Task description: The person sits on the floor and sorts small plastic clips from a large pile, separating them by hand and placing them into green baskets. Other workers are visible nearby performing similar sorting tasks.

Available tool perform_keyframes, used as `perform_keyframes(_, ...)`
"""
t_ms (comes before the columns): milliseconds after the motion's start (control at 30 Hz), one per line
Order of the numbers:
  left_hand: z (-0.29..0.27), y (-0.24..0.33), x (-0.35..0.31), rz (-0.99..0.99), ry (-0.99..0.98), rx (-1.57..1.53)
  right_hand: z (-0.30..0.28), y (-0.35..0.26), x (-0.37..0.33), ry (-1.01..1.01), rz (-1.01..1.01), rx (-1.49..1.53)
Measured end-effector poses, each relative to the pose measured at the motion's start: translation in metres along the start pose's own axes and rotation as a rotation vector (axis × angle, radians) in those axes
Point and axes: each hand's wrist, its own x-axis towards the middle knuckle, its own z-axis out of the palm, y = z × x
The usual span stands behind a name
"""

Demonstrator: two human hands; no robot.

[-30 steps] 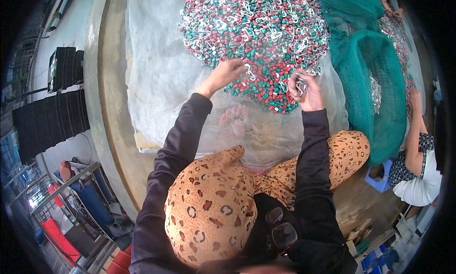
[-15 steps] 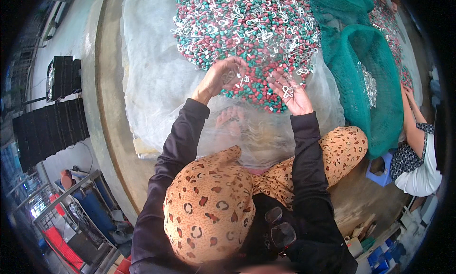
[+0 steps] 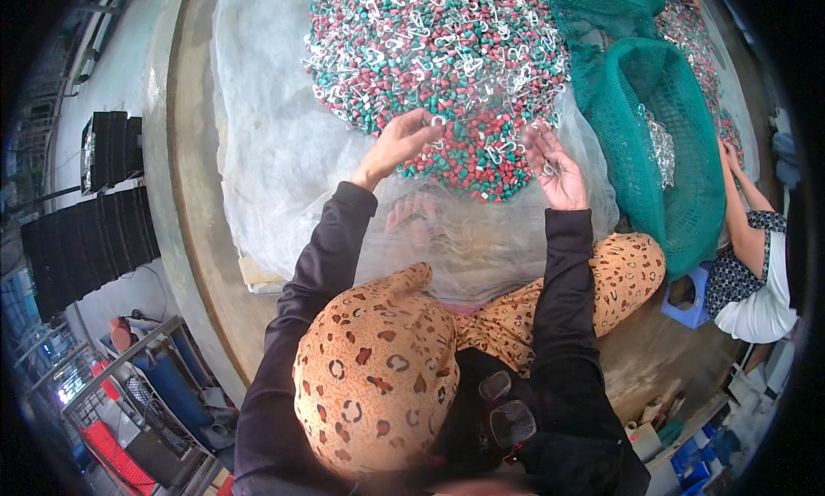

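Observation:
A broad heap of small red and green cone-like pieces [image 3: 361,79], mixed with many white looped plastic clips [image 3: 468,64], lies on a pale mesh sheet [image 3: 266,169]. At the heap's near left edge my left hand [image 3: 397,147] pinches a white clip [image 3: 438,120] between thumb and fingers. My right hand [image 3: 560,176] is at the near right edge, palm up with curled fingers. White clips [image 3: 550,168] rest in that palm, and its fingertips are beside more clips on the heap. How many clips it holds I cannot tell.
A green mesh basket [image 3: 620,152] with white clips inside stands on the right. Past it, another person's arms [image 3: 741,195] reach to a second heap [image 3: 692,40]. A blue plastic stool [image 3: 687,303] is beside that person. A concrete ledge [image 3: 168,135] runs along the left.
My right hand has shifted right, its fingers curling in toward the heap's edge. My left hand's fingers have straightened into a pinch with a white clip at their tips.

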Motion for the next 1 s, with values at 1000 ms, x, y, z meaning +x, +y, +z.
perform_keyframes(1000,0.012,-0.024,0.022,-0.053,0.096,1.159,0.009,0.001,-0.005,0.127,-0.093,-0.189)
